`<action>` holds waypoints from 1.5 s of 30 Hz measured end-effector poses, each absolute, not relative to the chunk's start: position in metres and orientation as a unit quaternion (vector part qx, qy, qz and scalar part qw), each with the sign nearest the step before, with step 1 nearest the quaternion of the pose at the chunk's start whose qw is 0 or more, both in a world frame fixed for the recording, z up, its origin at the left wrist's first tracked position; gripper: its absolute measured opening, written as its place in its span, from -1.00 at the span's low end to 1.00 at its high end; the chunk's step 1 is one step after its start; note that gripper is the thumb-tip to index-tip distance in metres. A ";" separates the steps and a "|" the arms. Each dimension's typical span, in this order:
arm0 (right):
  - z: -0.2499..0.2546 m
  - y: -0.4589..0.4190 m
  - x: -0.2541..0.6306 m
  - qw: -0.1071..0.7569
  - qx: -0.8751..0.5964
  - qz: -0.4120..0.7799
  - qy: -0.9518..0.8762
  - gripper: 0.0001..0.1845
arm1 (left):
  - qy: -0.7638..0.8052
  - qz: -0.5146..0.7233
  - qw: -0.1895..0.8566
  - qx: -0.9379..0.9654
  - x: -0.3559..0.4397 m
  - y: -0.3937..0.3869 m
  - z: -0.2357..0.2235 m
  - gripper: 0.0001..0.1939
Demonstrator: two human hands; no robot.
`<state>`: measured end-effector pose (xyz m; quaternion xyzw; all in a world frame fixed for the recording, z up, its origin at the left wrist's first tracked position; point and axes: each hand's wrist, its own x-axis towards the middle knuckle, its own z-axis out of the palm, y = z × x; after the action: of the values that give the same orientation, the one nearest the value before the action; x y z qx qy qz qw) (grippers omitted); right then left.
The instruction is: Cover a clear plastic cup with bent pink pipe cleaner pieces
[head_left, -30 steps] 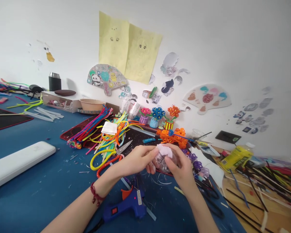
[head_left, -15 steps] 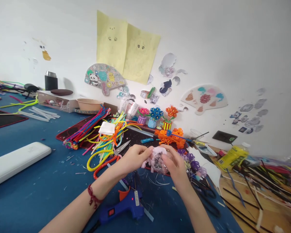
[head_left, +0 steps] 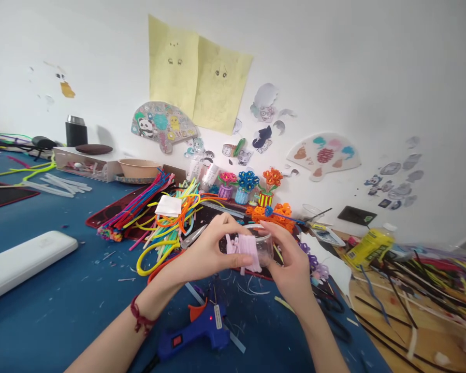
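Between my two hands is a small clear plastic cup point(head_left: 264, 248), tipped on its side, with pale pink pipe cleaner point(head_left: 250, 248) wound round part of it in close rows. My left hand point(head_left: 217, 246) grips the wrapped part, thumb pressed across the pink rows. At the cup's bare clear end, my right hand point(head_left: 289, 254) holds it between thumb and fingers. Loose curled pink ends show beside my left fingers. Below the hands, a blue hot glue gun point(head_left: 202, 329) lies on the blue table, its red light lit.
Behind the hands lie bundled colored pipe cleaners point(head_left: 140, 207), scissors point(head_left: 192, 237) and orange pipe-cleaner flowers point(head_left: 274, 213). Small finished flower pots point(head_left: 243, 194) stand by the wall. A white case point(head_left: 27, 264) is at left. A yellow bottle point(head_left: 370, 246) and loose strips lie on the right.
The cup has been turned, so its pink-wrapped side and clear end now show. My left thumb has come down across the wrapping. The view has shifted slightly.
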<state>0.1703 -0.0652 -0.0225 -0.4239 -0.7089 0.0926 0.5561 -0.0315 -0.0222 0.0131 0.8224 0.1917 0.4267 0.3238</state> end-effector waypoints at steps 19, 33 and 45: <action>-0.012 -0.072 0.170 0.557 -0.411 -0.070 -0.719 -0.51 | 0.179 0.437 -0.227 0.852 -0.024 -0.024 -0.007 -0.73; -0.007 -0.075 0.171 0.538 -0.413 -0.134 -0.723 -0.52 | 0.202 0.368 -0.200 0.885 -0.020 -0.023 -0.015 -0.65; -0.019 -0.060 0.180 0.540 -0.523 0.076 -0.655 -0.38 | 0.301 0.467 0.106 0.824 -0.032 -0.033 0.019 -0.73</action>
<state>0.1795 -0.0598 -0.0194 -0.5228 -0.6553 0.0760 0.5400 -0.0317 -0.0325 0.0186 0.8243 0.3015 0.4674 0.1057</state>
